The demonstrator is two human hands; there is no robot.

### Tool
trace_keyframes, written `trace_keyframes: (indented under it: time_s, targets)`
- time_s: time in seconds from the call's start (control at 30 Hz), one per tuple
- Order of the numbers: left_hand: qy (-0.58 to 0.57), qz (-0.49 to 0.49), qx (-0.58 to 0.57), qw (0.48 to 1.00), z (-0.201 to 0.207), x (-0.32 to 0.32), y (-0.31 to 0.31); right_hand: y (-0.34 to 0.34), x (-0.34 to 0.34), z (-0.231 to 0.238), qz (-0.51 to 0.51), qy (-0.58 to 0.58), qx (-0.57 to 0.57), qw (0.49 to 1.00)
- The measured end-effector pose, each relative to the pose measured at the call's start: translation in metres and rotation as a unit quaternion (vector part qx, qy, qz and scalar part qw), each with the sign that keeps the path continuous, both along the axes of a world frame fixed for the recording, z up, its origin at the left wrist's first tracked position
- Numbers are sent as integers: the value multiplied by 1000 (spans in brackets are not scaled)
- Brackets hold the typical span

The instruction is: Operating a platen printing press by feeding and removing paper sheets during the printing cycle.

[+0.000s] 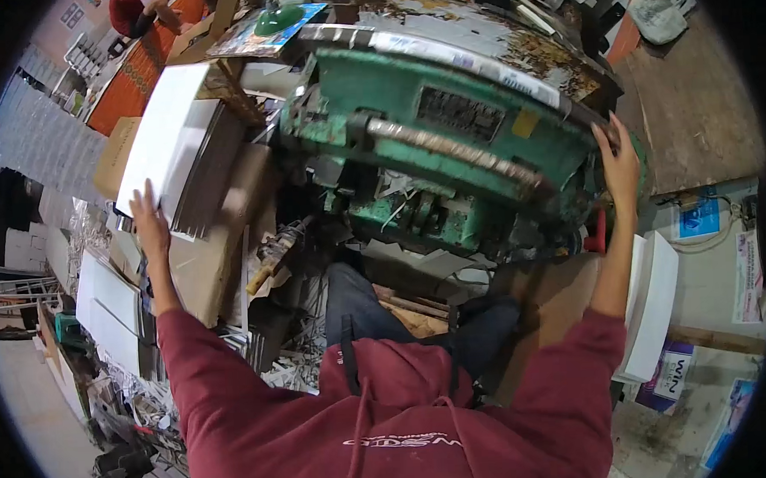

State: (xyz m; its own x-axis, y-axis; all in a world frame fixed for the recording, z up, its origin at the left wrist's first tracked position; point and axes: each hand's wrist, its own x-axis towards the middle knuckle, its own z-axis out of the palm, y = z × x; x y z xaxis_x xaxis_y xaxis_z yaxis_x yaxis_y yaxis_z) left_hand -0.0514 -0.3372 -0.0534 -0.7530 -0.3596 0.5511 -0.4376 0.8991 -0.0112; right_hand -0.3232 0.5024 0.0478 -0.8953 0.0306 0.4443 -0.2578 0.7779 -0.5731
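My left hand (150,228) lies with outstretched fingers at the near-left edge of a stack of white sheets (158,133), which rests on a brown cardboard box (233,237). It seems to touch the top sheet without gripping it. In front of me stands a worn green metal machine (368,82) with a dark nameplate, a round bar across its front and a curved top edge. My right hand (621,164) is raised at the machine's right end, its fingers apart beside the top edge. No object shows in it. Whether it touches the metal, I cannot tell.
More white sheets (113,311) are stacked at lower left, and another white stack (651,313) stands beyond my right arm. Paper scraps (294,362) litter the floor. Behind the machine is a peeling worktop (477,43); a wooden board (694,114) lies right. Someone in red (129,11) is far left.
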Motion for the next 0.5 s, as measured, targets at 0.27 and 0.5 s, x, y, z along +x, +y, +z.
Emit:
trace_keyframes:
  time_s: [0.27,0.5]
  targets:
    - [-188,319,168,913,-84,1,-81,113,221,-45,-357,-122,154,913]
    - [-257,312,121,906,-54,-14,-52,171,345,-75,-520,-245,343,743]
